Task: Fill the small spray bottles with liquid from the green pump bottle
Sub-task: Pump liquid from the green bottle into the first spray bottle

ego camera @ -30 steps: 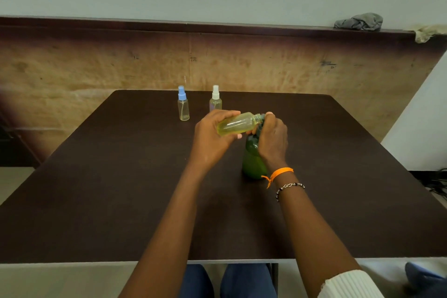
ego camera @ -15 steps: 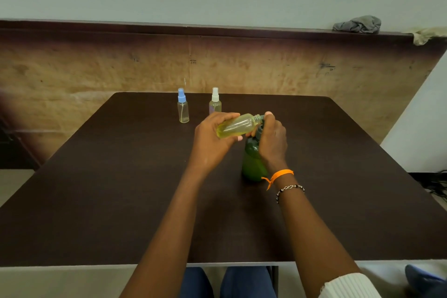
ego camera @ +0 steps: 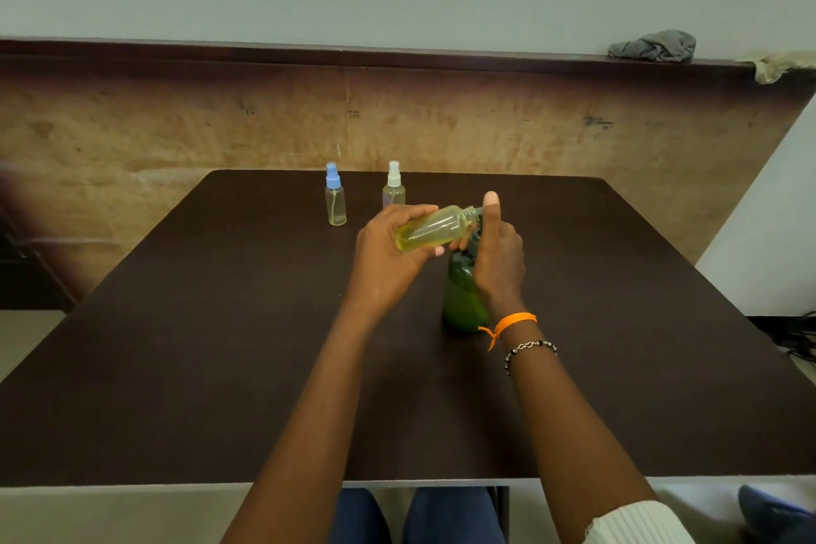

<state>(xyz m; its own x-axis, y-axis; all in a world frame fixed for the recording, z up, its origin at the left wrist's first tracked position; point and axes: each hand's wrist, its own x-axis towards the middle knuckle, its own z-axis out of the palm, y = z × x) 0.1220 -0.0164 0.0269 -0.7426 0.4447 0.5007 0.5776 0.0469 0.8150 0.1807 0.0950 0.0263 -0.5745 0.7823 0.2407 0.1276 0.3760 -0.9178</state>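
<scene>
- The uncapped spray bottle (ego camera: 435,229) lies tilted, nearly on its side, in the left hand (ego camera: 391,254), its open neck held against the pump head of the green pump bottle (ego camera: 463,292); yellow liquid fills much of it.
- The left grip is curled round the small bottle's body, fingers underneath and thumb over the top.
- The green pump bottle stands upright on the bench (ego camera: 221,322), near the middle, with the right hand (ego camera: 499,254) wrapped round its neck.
- Half a second ago the right thumb lay down on the pump; now it sticks straight up above it, so the pump looks released. My reading: one stroke has ended, and either another press follows or this bottle is full enough to cap.
- The right grip is otherwise closed on the pump bottle's neck, the nozzle itself hidden behind the fingers.
- Farther back on the bench stand the blue-capped spray bottle (ego camera: 335,201) and, just behind the left hand, the white-capped spray bottle (ego camera: 393,190), both upright with caps on. How full they are I cannot tell.
</scene>
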